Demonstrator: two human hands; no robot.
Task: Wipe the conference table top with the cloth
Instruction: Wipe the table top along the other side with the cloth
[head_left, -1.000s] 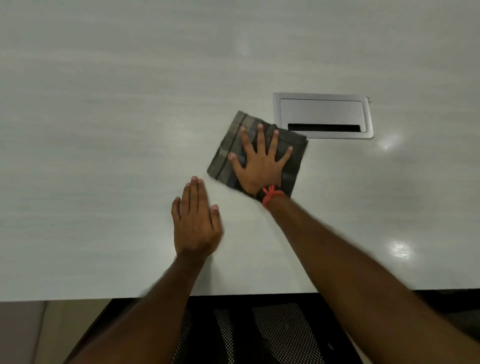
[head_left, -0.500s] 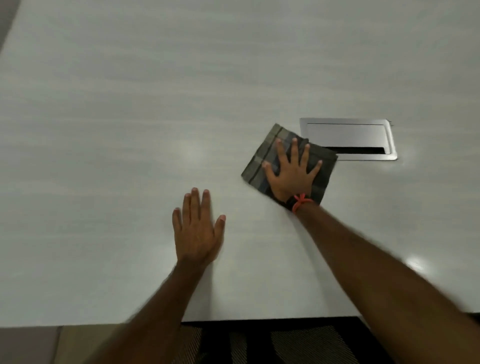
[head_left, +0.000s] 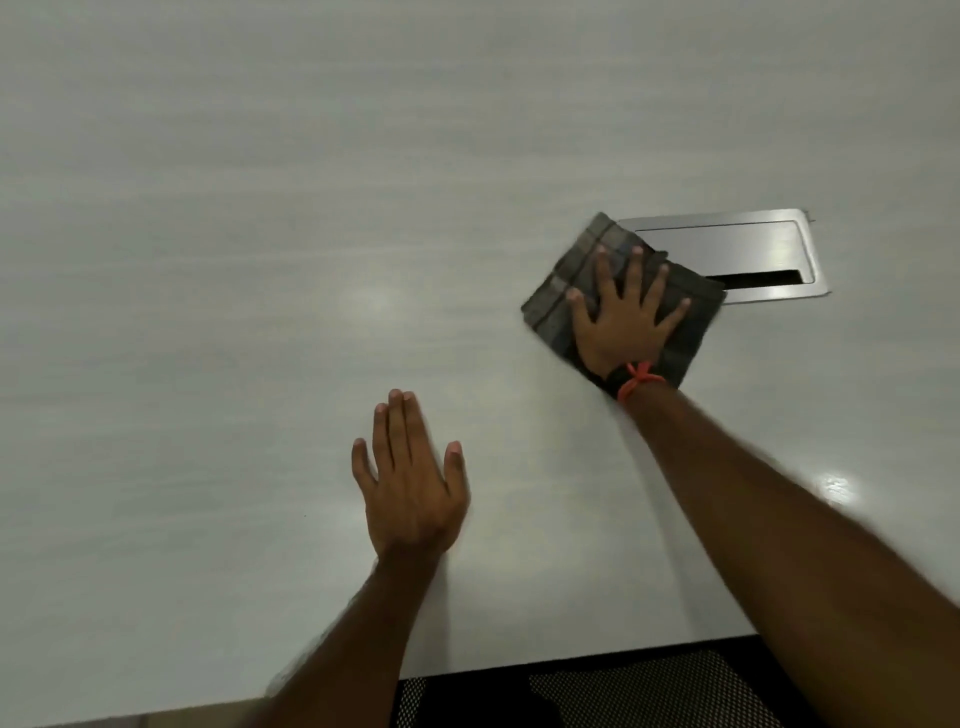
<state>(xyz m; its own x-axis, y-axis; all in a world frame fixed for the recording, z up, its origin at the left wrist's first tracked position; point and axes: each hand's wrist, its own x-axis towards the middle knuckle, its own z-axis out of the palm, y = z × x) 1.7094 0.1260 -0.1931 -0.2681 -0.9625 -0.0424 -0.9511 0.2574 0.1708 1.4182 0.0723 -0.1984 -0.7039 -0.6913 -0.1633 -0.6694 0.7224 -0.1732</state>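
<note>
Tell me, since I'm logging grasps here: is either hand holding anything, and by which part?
Nothing is gripped. The right hand presses flat, fingers spread, on the middle of the folded cloth. The left hand lies open on the table.

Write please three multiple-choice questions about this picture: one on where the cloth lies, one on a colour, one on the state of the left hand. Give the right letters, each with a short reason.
1. Where does the cloth lie?
A. On the table top, its far corner over the metal cable hatch
B. Under the left hand
C. Hanging off the near table edge

2. What colour is the thread on the right wrist?
A. Blue
B. Orange-red
C. White

3. How is the left hand?
A. Closed in a fist
B. Flat with palm down, holding nothing
C. Gripping the cloth

Answers:
1 A, the cloth's corner overlaps the hatch frame, and the right hand presses on it.
2 B, the thread is orange-red.
3 B, its fingers are straight over the bare table top.
</note>
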